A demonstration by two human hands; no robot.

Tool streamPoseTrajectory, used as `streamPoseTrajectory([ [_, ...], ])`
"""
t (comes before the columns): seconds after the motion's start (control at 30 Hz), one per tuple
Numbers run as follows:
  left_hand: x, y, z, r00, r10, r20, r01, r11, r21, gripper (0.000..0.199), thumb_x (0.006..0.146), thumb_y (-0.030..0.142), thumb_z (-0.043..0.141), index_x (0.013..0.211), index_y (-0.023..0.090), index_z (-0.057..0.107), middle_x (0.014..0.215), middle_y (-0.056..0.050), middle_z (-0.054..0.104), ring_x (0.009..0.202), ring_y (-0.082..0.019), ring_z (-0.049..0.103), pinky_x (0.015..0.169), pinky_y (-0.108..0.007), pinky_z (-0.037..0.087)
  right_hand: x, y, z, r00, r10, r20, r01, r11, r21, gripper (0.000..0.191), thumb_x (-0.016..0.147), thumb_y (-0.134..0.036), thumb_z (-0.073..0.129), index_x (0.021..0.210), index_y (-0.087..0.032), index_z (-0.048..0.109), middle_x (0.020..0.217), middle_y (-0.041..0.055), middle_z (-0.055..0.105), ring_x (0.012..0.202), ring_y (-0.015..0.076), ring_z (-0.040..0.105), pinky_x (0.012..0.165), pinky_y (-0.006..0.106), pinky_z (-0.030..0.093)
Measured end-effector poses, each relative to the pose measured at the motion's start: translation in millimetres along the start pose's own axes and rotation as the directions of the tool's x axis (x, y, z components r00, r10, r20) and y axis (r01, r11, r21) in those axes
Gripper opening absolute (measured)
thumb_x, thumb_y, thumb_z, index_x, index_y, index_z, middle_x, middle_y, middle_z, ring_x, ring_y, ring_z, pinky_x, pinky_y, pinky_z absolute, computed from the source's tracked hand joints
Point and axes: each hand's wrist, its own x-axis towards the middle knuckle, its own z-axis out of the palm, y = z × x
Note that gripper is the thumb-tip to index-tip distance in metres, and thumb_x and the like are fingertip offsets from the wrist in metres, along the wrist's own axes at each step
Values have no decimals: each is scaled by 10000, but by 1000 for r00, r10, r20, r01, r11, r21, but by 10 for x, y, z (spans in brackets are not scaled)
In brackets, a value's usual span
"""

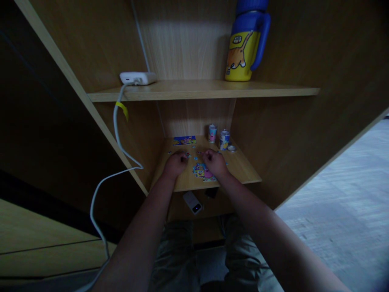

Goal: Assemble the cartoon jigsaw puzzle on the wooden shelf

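Both hands are over the lower wooden shelf [243,172]. My left hand [176,163] is closed, its fingertips at small puzzle pieces [189,155]; what it grips is too small to name. To its right, my right hand [214,161] is also curled shut, with a small reddish piece [199,153] near its fingertips. A partly joined colourful puzzle [199,171] lies beneath and left of the right hand, which hides part of it. Loose pieces lie between the hands. At the back left of the shelf lies a flat blue picture card [184,140].
Two small cans [212,133] [224,140] and a round metal lid [231,148] stand at the back right. Above, the upper shelf [194,90] holds a yellow-blue bottle [243,46] and a white device [138,78] with a hanging cable [115,121]. A white phone-like object [192,202] lies below.
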Motion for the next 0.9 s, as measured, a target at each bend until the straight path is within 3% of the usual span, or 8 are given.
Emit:
streamPoseTrajectory([
  [0.23, 12, -39, 28, 1000, -5, 4, 5, 1000, -4, 185, 927, 182, 633, 875, 226, 805, 1005, -84, 838, 975, -270, 773, 953, -383, 607, 42, 82, 13, 992, 97, -81, -103, 992, -72, 321, 1046, -397, 575, 762, -248, 593, 703, 8, 664, 668, 181, 603, 650, 293, 368],
  [0.57, 14, -9, 9, 999, -25, 20, 25, 1000, -10, 178, 914, 156, 646, 859, 232, 798, 993, -73, 847, 963, -263, 778, 933, -371, 606, 58, 105, 9, 988, 136, -67, -142, 986, -85, 354, 1054, -396, 574, 739, -244, 628, 719, 27, 706, 701, 194, 639, 660, 284, 404],
  [0.9, 9, 3, 3, 1000, -17, 12, 17, 1000, -3, 198, 923, 149, 630, 873, 226, 805, 1015, -78, 844, 988, -260, 779, 972, -384, 620, 62, 140, -5, 966, 221, -137, -242, 956, -164, 337, 1080, -378, 560, 872, -210, 764, 876, 82, 801, 808, 217, 731, 722, 282, 458],
])
